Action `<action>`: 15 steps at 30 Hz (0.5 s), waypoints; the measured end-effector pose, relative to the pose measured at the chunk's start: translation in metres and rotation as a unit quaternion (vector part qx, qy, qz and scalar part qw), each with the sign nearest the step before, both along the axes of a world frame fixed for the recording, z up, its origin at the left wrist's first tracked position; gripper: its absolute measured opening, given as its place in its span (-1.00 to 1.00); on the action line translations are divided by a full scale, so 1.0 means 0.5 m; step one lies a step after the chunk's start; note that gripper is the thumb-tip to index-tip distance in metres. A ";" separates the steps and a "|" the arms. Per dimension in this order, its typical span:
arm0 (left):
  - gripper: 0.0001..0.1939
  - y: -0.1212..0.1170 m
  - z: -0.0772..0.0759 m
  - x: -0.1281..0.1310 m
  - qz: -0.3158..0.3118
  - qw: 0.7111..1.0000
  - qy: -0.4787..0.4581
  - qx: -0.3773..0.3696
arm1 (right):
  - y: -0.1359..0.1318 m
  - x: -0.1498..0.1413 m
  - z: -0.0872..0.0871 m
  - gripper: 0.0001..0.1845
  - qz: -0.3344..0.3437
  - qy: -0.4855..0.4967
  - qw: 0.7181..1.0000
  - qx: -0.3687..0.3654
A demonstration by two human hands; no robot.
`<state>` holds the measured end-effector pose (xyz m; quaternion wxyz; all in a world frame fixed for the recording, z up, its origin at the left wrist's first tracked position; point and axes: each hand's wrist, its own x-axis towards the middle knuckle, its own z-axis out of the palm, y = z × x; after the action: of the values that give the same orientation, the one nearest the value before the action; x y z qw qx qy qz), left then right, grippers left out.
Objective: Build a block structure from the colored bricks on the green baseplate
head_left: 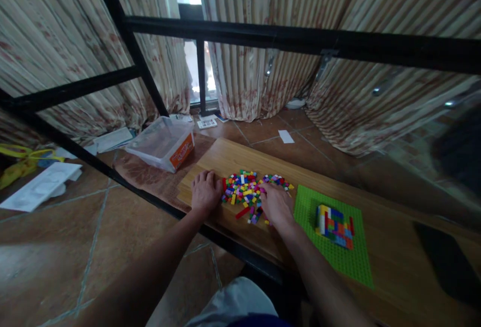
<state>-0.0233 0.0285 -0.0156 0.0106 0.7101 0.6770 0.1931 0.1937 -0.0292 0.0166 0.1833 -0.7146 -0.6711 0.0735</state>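
Bricks, loose: many small pieces, mixed colours, spread on the wooden table between and around the two hands; none of these joined, so far as can be made out. One long red piece lies at the near edge of the spread.

Assembly, partial: one compact multicoloured block, joined, standing on the green baseplate to the right of the loose pieces. Separate red strip beside it. Much of the plate's studded surface is bare around the block. Judged progress: a modest portion built, a large stock unused; finished form not determinable.

Left hand: palm down on the table at the pile's left edge, fingers bent; cannot tell whether it holds a piece.

Right hand: fingers curled down into the pile's right part, apparently picking or sorting; grasp hidden, cannot tell.

Box, clear plastic, orange label: beyond the table's left end.
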 end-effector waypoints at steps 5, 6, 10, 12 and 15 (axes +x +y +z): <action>-0.58 0.002 0.003 -0.001 0.003 1.000 0.003 0.004 | -0.056 0.002 0.037 -0.67 -0.031 0.109 0.991 0.067; -0.58 0.003 0.003 -0.001 0.003 1.000 0.003 0.007 | -0.073 0.005 0.042 -0.67 -0.039 0.140 0.986 0.077; -0.56 0.007 0.007 -0.001 -0.004 1.000 0.012 0.010 | -0.159 0.038 0.043 -0.70 -0.102 0.249 0.955 0.125; -0.55 0.007 0.012 -0.001 -0.007 1.000 0.018 0.008 | -0.209 0.072 0.029 -0.69 -0.153 0.276 0.938 0.146; -0.53 0.007 0.019 -0.001 -0.012 1.000 0.025 -0.001 | -0.279 0.141 -0.002 -0.61 -0.256 0.279 0.915 0.136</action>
<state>-0.0240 0.0317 -0.0062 -0.0034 0.7225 0.6689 0.1747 0.2642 -0.1688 0.0155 0.4715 -0.7803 -0.3902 0.1284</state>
